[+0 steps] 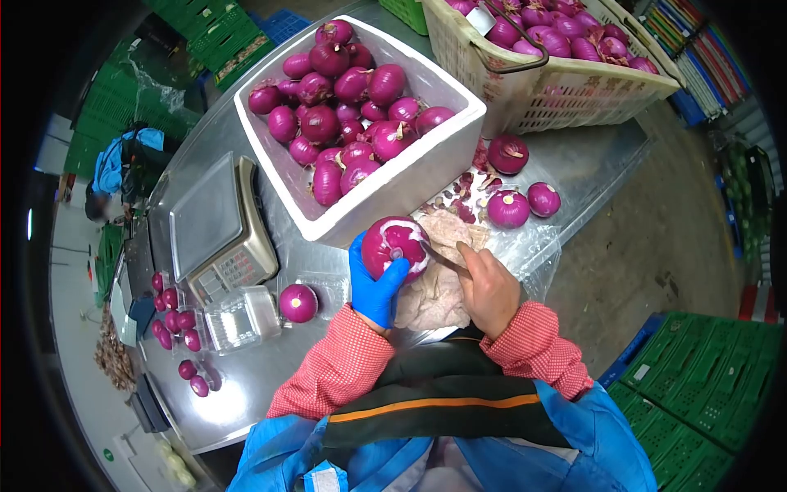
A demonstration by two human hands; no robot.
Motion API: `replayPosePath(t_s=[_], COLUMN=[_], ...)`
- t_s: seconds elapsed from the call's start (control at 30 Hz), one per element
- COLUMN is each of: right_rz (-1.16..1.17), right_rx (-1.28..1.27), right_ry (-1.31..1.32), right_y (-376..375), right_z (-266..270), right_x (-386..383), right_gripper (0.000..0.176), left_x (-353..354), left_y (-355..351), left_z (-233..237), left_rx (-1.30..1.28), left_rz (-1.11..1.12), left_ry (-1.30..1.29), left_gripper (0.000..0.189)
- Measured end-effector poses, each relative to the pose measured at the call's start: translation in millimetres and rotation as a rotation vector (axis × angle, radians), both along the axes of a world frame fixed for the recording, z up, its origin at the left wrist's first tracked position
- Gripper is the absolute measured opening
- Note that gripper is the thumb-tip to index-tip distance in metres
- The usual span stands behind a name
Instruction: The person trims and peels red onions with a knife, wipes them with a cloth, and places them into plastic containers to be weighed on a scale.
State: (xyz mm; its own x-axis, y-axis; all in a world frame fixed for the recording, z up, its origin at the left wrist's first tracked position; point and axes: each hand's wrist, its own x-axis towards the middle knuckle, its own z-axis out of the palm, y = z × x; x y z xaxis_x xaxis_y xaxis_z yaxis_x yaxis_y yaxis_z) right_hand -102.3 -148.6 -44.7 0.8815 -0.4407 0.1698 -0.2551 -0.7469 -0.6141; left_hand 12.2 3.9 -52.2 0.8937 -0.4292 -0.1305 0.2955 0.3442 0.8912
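Wrapped round a large red onion [391,246] is my left hand [375,283], in a blue glove. The onion has pale trimmed patches facing up. My bare right hand [489,289] is closed on a knife [443,259], whose blade reaches to the onion's right side. Beneath both hands lies a crumpled beige cloth [434,291]. Just beyond them stands a white foam box [402,193] of red onions. Three loose onions [508,208] lie to the right, beside scattered onion skins [466,190]. Another onion [298,302] sits left of my gloved hand, in a clear tray.
A scale [234,262] and clear plastic trays [242,320] stand on the metal table [279,377] at the left, near several small packed onions [174,320]. A plastic crate [557,98] of onions is at the back right. Green crates [697,385] are stacked at the lower right.
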Motion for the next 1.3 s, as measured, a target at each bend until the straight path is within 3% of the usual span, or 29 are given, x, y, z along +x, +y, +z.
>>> replayPosePath(t_s=[0.1, 0.3, 0.4, 0.43, 0.5, 0.57, 0.67, 0.7, 0.83, 0.93, 1.13, 1.3], right_rz=[-0.015, 0.141, -0.087, -0.068, 0.062, 0.051, 0.112, 0.129, 0.163, 0.114, 0.137, 0.098], right_rx=[0.176, 0.578, 1.175, 1.236, 1.147, 1.198, 0.75, 0.464, 0.159, -0.042, 0.132, 0.353], right_ry=[-0.019, -0.055, 0.256, 0.209, 0.091, 0.199, -0.157, -0.244, -0.27, -0.316, -0.199, 0.078], right_y=[4.7, 7.1, -16.6, -18.7, -11.5, -17.3, -13.0, -9.7, -12.8, -14.1, -20.1, -31.5], right_z=[-11.5, -51.8, -59.8, -57.2, -52.0, -38.7, -13.0, 4.9, 15.4, 8.7, 0.7, -24.4], right_x=[0.1, 2.8, 11.8, 11.5, 13.6, 15.8, 19.3, 19.0, 19.1, 20.5, 25.5, 35.4], right_gripper=[0.038, 0.036, 0.036, 0.034, 0.034, 0.041, 0.042, 0.042, 0.04, 0.036, 0.017, 0.028], left_x=[-4.5, 0.9, -9.6, -10.1, -4.1, 2.4, 3.1, 1.4, 1.7, 3.6, 6.0, 0.8], left_y=[-0.8, 4.2, 1.8, 5.0, 9.1, 8.5, 7.7, 10.9, 14.1, 19.7, 23.7, 19.6], left_z=[-0.8, -10.2, 1.3, -3.2, -10.2, -12.6, -14.0, -13.6, -15.0, -16.9, -19.6, 1.2], left_rx=[0.129, 0.184, 0.253, 0.136, 0.111, 0.015, -0.029, -0.03, -0.025, 0.137, 0.178, 0.244], left_rz=[0.017, -0.034, -0.054, -0.117, -0.203, -0.281, -0.244, -0.235, -0.294, -0.368, -0.429, -0.692], left_ry=[-0.217, -0.229, -0.266, -0.266, -0.072, 0.085, 0.094, 0.217, 0.219, 0.069, 0.053, -0.123], left_gripper=[0.083, 0.079, 0.08, 0.079, 0.077, 0.073, 0.073, 0.071, 0.07, 0.07, 0.073, 0.08])
